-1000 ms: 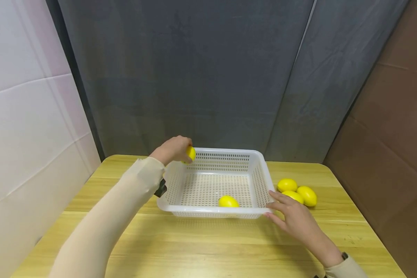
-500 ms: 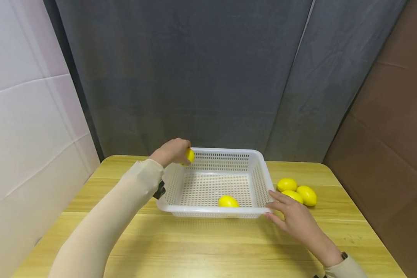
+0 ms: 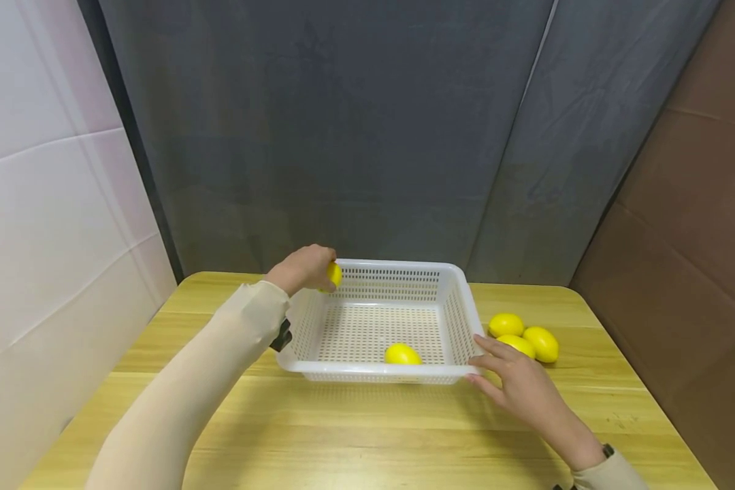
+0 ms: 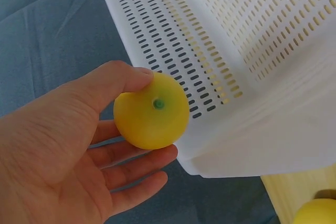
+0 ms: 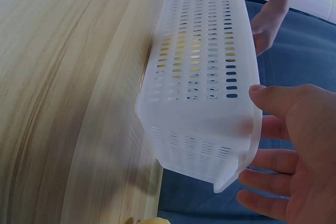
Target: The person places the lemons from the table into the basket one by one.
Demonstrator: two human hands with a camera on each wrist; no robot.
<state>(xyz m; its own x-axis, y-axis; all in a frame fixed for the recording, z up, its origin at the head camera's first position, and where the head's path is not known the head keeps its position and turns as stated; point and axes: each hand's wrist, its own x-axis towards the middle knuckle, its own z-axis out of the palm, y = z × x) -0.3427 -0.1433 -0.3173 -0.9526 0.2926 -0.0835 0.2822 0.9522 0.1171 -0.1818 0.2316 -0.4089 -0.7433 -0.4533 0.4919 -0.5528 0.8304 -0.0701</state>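
Observation:
My left hand point(image 3: 306, 267) holds a lemon point(image 4: 152, 111) at the back left corner of a white perforated plastic basket point(image 3: 380, 369). In the left wrist view the thumb lies over the lemon's top and the fingers curl under it, right beside the basket's rim. Inside the basket, near its front wall, lies another lemon point(image 3: 403, 354). My right hand point(image 3: 520, 381) is at the basket's front right corner. The right wrist view shows its thumb on the rim and its fingers at the outer side, pinching the edge.
Several lemons sit in a small cluster right of the basket, among them one lemon point(image 3: 541, 345) nearest the right. All stands on a wooden table point(image 3: 367, 435). A dark grey curtain point(image 3: 343, 136) hangs behind, with a white wall point(image 3: 55, 204) left and a brown panel point(image 3: 686, 224) right.
The left hand with its lemon has lowered very slightly at the back left corner, then stayed there. The right hand and basket have kept their places.

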